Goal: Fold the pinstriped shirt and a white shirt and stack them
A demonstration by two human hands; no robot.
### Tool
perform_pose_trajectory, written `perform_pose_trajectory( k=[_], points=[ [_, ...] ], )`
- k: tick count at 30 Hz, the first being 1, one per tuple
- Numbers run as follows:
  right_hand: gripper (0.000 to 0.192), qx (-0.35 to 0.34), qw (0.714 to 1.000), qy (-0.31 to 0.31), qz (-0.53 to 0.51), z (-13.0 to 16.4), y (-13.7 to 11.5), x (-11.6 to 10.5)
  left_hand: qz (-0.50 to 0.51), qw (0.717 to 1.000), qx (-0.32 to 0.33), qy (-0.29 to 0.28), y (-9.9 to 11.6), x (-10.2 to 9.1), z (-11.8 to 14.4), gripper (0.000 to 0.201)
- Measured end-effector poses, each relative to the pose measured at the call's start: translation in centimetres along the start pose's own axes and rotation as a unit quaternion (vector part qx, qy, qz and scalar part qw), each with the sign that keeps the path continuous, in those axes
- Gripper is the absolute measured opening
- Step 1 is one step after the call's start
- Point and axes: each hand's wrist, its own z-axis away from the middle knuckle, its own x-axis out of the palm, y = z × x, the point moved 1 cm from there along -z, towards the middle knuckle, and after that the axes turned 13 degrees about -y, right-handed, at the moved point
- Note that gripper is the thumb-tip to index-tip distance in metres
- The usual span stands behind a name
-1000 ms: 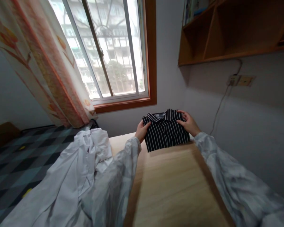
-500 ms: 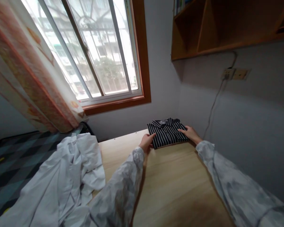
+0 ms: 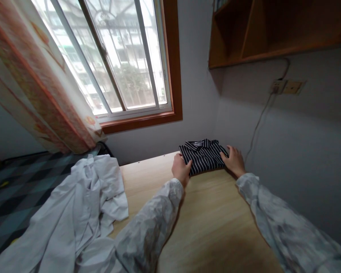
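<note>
A folded black shirt with white stripes (image 3: 203, 157) lies at the far right end of the wooden table, collar toward the wall. Against its left edge is my left hand (image 3: 182, 168), thumb pointing onto the cloth and fingers along the side. My right hand (image 3: 235, 161) rests at the opposite edge, its thumb touching the shirt and its fingers spread apart beyond it. Both hands look open, framing the shirt from either side. Some fingertips of the left hand are hidden.
A crumpled white garment (image 3: 88, 204) covers the left part of the table (image 3: 210, 212). Beyond it is a bed with a checked cover (image 3: 5, 201). A window with a curtain (image 3: 53, 94) is behind; a wooden shelf (image 3: 230, 41) and a socket with a cord (image 3: 278, 86) are at right.
Both hands have loosened from the shirt's near corners and turned more upright along its sides. The shirt appears slightly farther back, though the view has also shifted a little.
</note>
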Motion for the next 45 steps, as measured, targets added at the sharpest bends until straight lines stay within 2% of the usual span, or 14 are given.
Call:
perform_pose_trajectory(
  k=[2,4,5,7,9,13,18,21,25,33,38,40,42,45],
  points=[
    [0.061,-0.106,0.994,-0.022,0.027,0.9,-1.7,-0.2,-0.098,0.987,0.129,0.018,0.6,0.3,0.8,0.060],
    [0.060,-0.186,0.978,-0.091,0.038,1.9,-3.0,0.2,-0.160,0.960,0.226,-0.047,0.6,1.2,1.3,0.061],
    [0.060,-0.204,0.970,-0.127,0.041,2.3,-3.3,0.5,-0.183,0.948,0.246,-0.088,0.3,1.8,1.5,0.062],
    [0.061,-0.200,0.963,-0.178,0.043,3.0,-3.2,1.5,-0.212,0.937,0.238,-0.146,-0.5,2.9,1.6,0.066],
    [0.064,-0.171,0.966,-0.189,0.047,3.4,-2.3,2.3,-0.223,0.938,0.212,-0.162,-1.4,3.6,1.7,0.070],
    [0.071,-0.117,0.978,-0.155,0.072,3.9,-0.4,2.9,-0.227,0.944,0.184,-0.154,-2.3,3.7,2.5,0.077],
    [0.074,-0.097,0.986,-0.087,0.100,5.5,-0.3,1.9,-0.240,0.944,0.164,-0.158,-3.7,1.7,6.0,0.081],
    [0.073,-0.151,0.981,-0.062,0.107,7.3,-1.3,1.2,-0.254,0.936,0.167,-0.177,-5.0,-0.4,9.7,0.076],
    [0.073,-0.216,0.968,-0.073,0.101,10.3,-4.1,1.1,-0.252,0.927,0.194,-0.199,-6.3,-3.7,15.4,0.073],
    [0.058,-0.304,0.927,-0.215,0.055,16.0,-12.3,4.0,-0.232,0.935,0.206,-0.175,-8.2,-9.8,23.0,0.045],
    [0.057,-0.330,0.908,-0.259,0.020,17.6,-14.9,5.5,-0.227,0.955,0.146,-0.123,-7.0,-13.1,26.1,0.039],
    [0.057,-0.330,0.907,-0.261,0.017,17.7,-14.9,5.8,-0.209,0.967,0.122,-0.074,-6.2,-15.7,26.7,0.045],
    [0.057,-0.321,0.913,-0.253,0.014,17.7,-14.5,6.0,-0.206,0.975,0.081,0.001,-6.0,-19.6,26.6,0.046],
    [0.057,-0.306,0.920,-0.245,0.011,17.6,-13.9,6.2,-0.293,0.949,-0.039,0.104,-7.7,-26.5,25.7,0.055]
  ],
)
